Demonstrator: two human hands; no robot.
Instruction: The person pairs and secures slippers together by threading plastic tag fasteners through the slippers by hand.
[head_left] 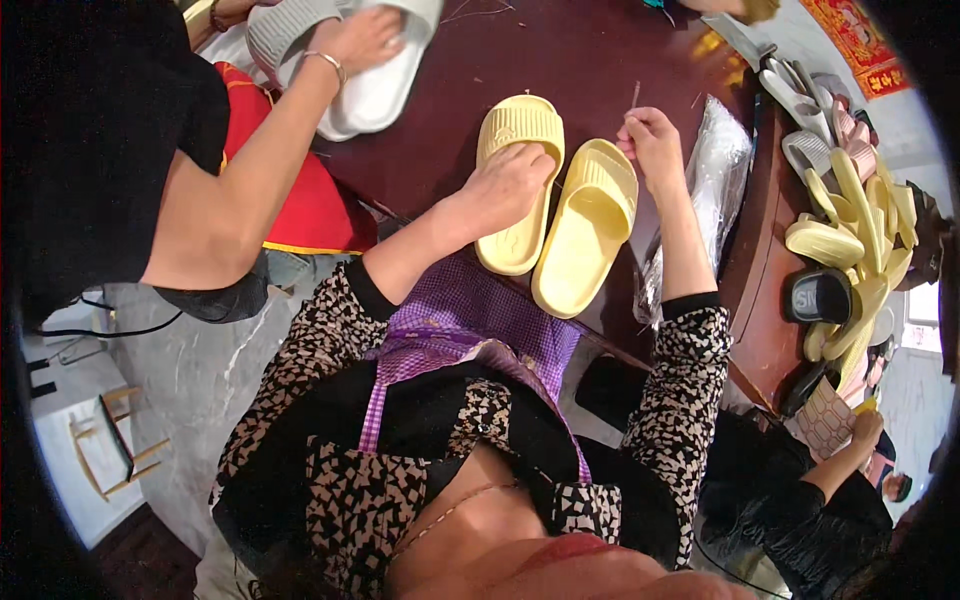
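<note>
Two pale yellow slide slippers lie side by side at the near edge of the table, soles down and toes pointing away from me. My left hand (510, 185) is closed at the strap opening of the left slipper (521, 125), gripping it there; its fingertips are partly hidden. Just beyond the right slipper (580, 255), my right hand (652, 143) is raised in a pinch around a thin, stick-like piece (636, 95), which points upward and is too small to name. The right hand is apart from both slippers.
Clear plastic bags (715, 165) lie right of my right forearm on the dark red table (600, 50). Yellow slippers (865, 240) and others are heaped further right. At upper left, a co-worker's hand (365, 45) handles a pale grey slipper (385, 90). Another person sits at lower right.
</note>
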